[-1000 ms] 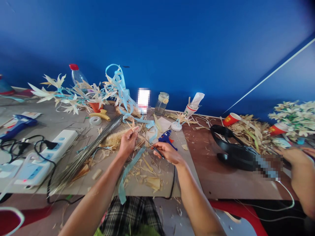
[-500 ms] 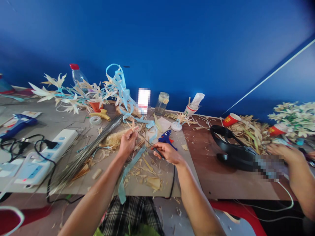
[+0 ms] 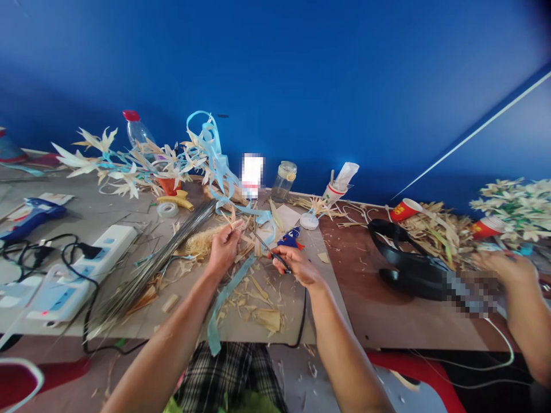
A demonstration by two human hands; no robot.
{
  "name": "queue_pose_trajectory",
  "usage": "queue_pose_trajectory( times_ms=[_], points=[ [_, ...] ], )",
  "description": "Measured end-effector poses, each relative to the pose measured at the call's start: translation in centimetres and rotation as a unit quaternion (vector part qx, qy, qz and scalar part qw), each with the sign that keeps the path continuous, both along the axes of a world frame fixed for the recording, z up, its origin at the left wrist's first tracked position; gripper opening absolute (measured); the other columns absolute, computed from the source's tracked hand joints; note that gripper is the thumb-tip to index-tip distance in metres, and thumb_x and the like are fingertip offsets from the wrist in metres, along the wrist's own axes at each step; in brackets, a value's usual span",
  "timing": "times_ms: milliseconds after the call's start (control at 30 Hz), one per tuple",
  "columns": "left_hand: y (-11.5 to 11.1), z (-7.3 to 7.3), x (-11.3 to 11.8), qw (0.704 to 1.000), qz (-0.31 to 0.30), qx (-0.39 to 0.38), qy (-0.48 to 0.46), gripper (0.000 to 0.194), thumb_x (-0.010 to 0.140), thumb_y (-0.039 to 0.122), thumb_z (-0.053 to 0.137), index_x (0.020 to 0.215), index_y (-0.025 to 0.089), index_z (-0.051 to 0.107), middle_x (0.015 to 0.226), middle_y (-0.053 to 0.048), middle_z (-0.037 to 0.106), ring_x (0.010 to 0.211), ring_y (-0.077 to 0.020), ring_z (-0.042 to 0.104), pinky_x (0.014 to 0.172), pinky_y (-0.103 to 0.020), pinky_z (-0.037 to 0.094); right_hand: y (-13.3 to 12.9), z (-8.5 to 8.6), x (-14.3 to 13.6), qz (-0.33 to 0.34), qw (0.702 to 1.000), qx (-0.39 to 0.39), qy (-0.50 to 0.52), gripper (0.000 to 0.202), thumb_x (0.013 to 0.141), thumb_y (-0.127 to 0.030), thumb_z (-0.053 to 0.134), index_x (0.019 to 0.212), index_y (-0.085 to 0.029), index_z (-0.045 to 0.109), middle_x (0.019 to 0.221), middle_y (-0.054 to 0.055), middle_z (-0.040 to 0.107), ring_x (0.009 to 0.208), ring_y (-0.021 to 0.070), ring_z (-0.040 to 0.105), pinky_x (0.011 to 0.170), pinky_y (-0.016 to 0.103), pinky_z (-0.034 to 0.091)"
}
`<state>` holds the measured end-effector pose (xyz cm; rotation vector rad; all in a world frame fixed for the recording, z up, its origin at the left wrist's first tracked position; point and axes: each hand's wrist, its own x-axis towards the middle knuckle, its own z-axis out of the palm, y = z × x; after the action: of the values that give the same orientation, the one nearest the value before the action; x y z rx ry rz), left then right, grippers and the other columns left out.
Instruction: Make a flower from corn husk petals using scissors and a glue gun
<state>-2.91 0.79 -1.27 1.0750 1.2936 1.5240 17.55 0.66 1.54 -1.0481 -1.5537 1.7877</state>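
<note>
My left hand [image 3: 224, 245] is closed, pinching a small pale flower-like piece of dried husk [image 3: 233, 219] whose pointed petals stick out above the fingers. My right hand [image 3: 297, 264] grips a pair of dark-handled scissors [image 3: 282, 262], the thin blades pointing up and left toward the left hand. The blade tips are apart from the husk piece. Beside the right hand lies a blue glue gun [image 3: 290, 236], partly hidden by the fingers. A light blue ribbon [image 3: 228, 307] runs down the table between my forearms, among pale husk scraps [image 3: 267, 319].
A bundle of thin wires [image 3: 172, 246] and a white power strip [image 3: 97, 261] lie on the left. Husk flowers [image 3: 124, 172], a glass jar [image 3: 284, 179] and a paper cup [image 3: 333, 193] stand at the back. On the right are a black headset-like object [image 3: 408, 275] and another person's hand [image 3: 503, 267].
My right hand and the scissors have drawn back slightly to the right, away from the left hand. The left hand stays in place. The other person's hand has shifted a little.
</note>
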Motion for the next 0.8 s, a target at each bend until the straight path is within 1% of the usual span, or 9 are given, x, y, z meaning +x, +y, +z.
queue_pose_trajectory(
  times_ms=[167, 300, 533, 700, 800],
  points=[
    [0.11, -0.46, -0.01, 1.000, -0.008, 0.016, 0.008, 0.049, 0.078, 0.039, 0.056, 0.117, 0.010, 0.060, 0.056, 0.005, 0.039, 0.048, -0.0067, 0.032, 0.046, -0.020, 0.026, -0.04, 0.08, -0.17, 0.019, 1.000, -0.013, -0.011, 0.043, 0.062, -0.046, 0.072, 0.084, -0.012, 0.059, 0.056, -0.006, 0.048, 0.049, 0.0051, 0.039, 0.050, 0.021, 0.025],
    [0.10, -0.51, 0.01, 1.000, -0.010, 0.013, 0.002, 0.049, 0.077, 0.039, 0.057, 0.117, 0.011, 0.061, 0.056, 0.005, 0.039, 0.047, -0.0063, 0.031, 0.045, -0.019, 0.025, -0.04, 0.11, -0.01, 0.031, 0.999, -0.018, -0.016, 0.044, 0.062, -0.047, 0.072, 0.085, -0.012, 0.060, 0.056, -0.005, 0.047, 0.049, 0.0053, 0.039, 0.050, 0.021, 0.025],
    [0.07, -0.56, 0.04, 1.000, -0.015, 0.006, 0.010, 0.050, 0.079, 0.040, 0.055, 0.119, 0.011, 0.059, 0.057, 0.005, 0.037, 0.047, -0.0053, 0.030, 0.044, -0.019, 0.024, 0.06, -0.44, 0.25, 0.041, 0.999, -0.012, -0.011, 0.042, 0.066, -0.044, 0.071, 0.088, -0.011, 0.060, 0.059, -0.005, 0.048, 0.050, 0.0052, 0.039, 0.052, 0.021, 0.027],
    [0.31, -1.00, -0.02, 1.000, -0.018, 0.012, 0.004, 0.052, 0.079, 0.041, 0.056, 0.119, 0.010, 0.059, 0.057, 0.005, 0.037, 0.047, -0.0055, 0.030, 0.044, -0.019, 0.023, 0.09, -0.55, 0.30, 0.052, 0.998, -0.003, -0.020, 0.043, 0.067, -0.045, 0.071, 0.090, -0.010, 0.060, 0.059, -0.004, 0.049, 0.051, 0.0056, 0.040, 0.053, 0.021, 0.028],
    [0.38, -0.99, 0.02, 1.000, -0.018, 0.010, -0.005, 0.053, 0.078, 0.042, 0.057, 0.119, 0.009, 0.059, 0.056, 0.005, 0.038, 0.047, -0.0057, 0.030, 0.044, -0.019, 0.024, 0.08, -0.51, 0.32, 0.052, 0.998, -0.006, -0.025, 0.044, 0.066, -0.045, 0.071, 0.091, -0.011, 0.060, 0.061, -0.004, 0.050, 0.051, 0.0053, 0.040, 0.053, 0.021, 0.029]
  ],
)
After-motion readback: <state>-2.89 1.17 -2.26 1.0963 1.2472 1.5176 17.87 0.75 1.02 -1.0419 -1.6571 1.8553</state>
